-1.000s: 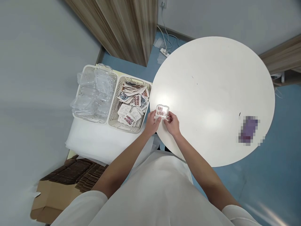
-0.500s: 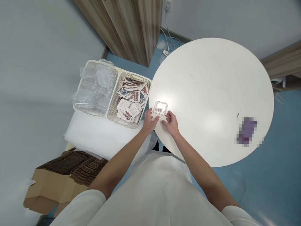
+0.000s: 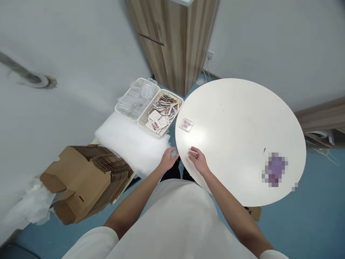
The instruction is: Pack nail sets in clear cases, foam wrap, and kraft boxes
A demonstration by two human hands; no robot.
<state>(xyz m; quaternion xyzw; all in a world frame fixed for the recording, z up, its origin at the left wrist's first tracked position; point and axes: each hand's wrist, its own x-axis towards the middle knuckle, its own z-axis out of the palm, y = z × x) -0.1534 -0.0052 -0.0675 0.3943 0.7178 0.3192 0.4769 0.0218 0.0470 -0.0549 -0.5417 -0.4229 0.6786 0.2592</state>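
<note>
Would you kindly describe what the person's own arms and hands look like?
The left hand and right hand are ungloved, with no watch or bracelet visible. Both forearms are bare below short, loose white sleeves, which match the plain white top.

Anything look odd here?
Dark mark on the white table, near the pixelated purple patch: it breaks the plain top; scratch or debris, can't tell. Cards lie jumbled in their basket. The clear case shows no obvious damage.
</note>
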